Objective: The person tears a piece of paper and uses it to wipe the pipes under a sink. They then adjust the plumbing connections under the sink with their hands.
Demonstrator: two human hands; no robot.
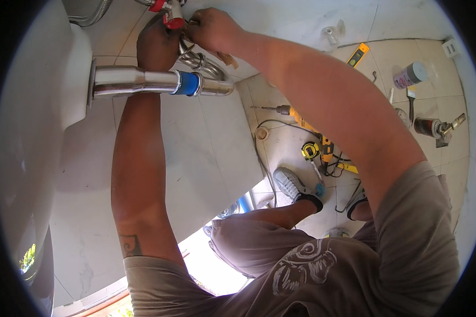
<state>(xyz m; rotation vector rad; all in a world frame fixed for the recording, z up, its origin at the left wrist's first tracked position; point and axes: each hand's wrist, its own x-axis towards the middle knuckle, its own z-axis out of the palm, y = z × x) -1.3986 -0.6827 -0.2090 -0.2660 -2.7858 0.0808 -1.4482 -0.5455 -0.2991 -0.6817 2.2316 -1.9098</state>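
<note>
Both hands meet at the wall beneath a valve with a red handle (173, 22). My left hand (157, 46) reaches up from behind a chrome drain pipe (137, 80), its fingers closed and partly hidden by the valve. My right hand (214, 30) is closed beside it, with the fingertips pinched together at the top of the chrome trap bend (193, 59); what lies between them is too small to make out. A blue band (187, 83) wraps the drain pipe, which runs left into a white basin (71, 68). Under my right hand shows a brown scrap (227, 59).
On the tiled floor at right lie a yellow drill (296, 114) with a cord, a tape measure (310, 151), a yellow level (358, 54), a spray can (410, 75), a paintbrush (411, 98) and a blowtorch (439, 127). A braided hose (96, 16) hangs upper left.
</note>
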